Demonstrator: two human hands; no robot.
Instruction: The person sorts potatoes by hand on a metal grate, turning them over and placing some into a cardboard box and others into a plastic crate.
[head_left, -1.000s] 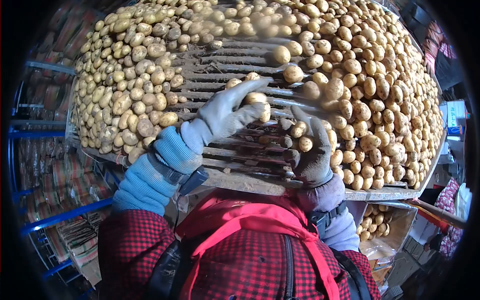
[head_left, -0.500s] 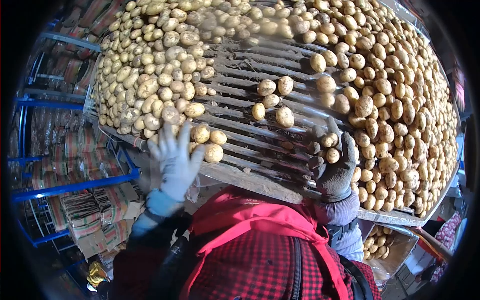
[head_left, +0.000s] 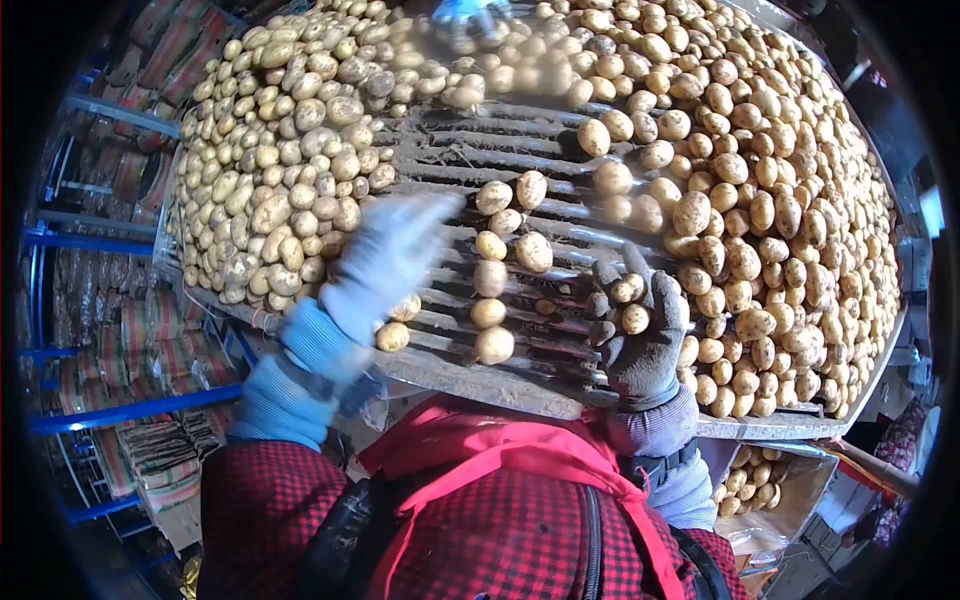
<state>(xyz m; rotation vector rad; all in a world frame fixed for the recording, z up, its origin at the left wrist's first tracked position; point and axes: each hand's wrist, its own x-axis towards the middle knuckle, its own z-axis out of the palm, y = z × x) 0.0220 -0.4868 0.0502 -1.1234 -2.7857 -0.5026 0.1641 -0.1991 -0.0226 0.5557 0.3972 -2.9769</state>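
Note:
My left hand (head_left: 392, 258), in a pale glove with a blue cuff, is blurred over the slatted table; its fingers look stretched toward the right and nothing shows in them. Two potatoes (head_left: 393, 337) lie just below it, near the front edge. My right hand (head_left: 640, 345), in a dark grey glove, is turned up with its fingers curled around two small potatoes (head_left: 634, 318). Between my hands, several loose potatoes (head_left: 490, 277) rest on the slats (head_left: 540, 290), some in a rough column.
Large potato heaps lie on the left (head_left: 270, 190) and right (head_left: 790, 240). Another person's blue-gloved hand (head_left: 470, 18) is at the far side. A box (head_left: 800, 495) of potatoes stands below the right edge. Blue racks (head_left: 140, 408) with stacked bags stand left.
My left hand has swept right and away from me, off the left heap's edge. Several potatoes have moved right onto the slats. Another person's gloved hand has appeared at the far side.

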